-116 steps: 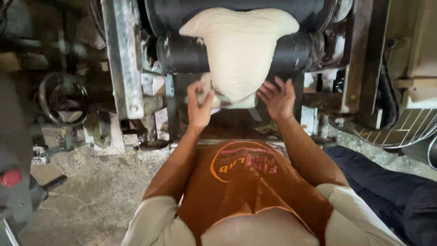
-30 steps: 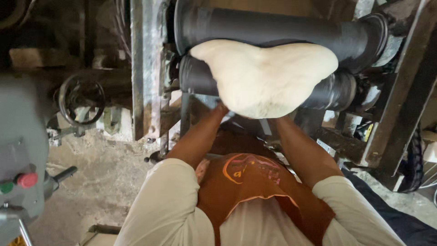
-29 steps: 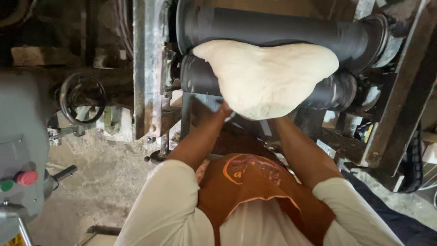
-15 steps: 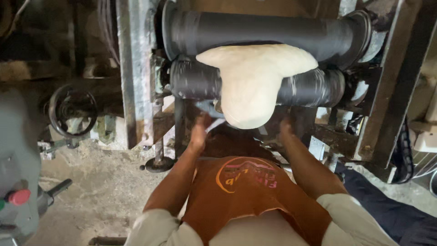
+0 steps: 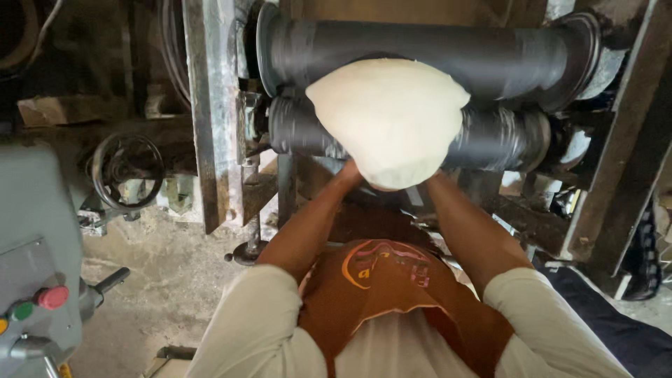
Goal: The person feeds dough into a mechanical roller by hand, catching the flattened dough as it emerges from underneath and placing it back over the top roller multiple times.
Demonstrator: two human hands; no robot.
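**Dough sheet half out of the rollers, both hands under it**

At far left stands a grey control box [image 5: 31,280] with a red and a green button, and behind it a small handwheel [image 5: 127,170] beside a steel post [image 5: 212,112]. Right of the post, two dark rollers [image 5: 420,59] lie one above the other. A pale dough sheet [image 5: 392,119] hangs from the gap between them, draped over the lower roller and sagging toward the person.

The left hand [image 5: 348,173] reaches up beneath the sheet's lower left edge; the right hand [image 5: 432,179] does the same at the lower right. Both are mostly hidden by the dough, so I cannot tell whether the fingers are spread or pinching.

Judging by this, the pass through the rollers looks well under way: much of the sheet has emerged, while its top edge remains between the rollers and has yet to come free.
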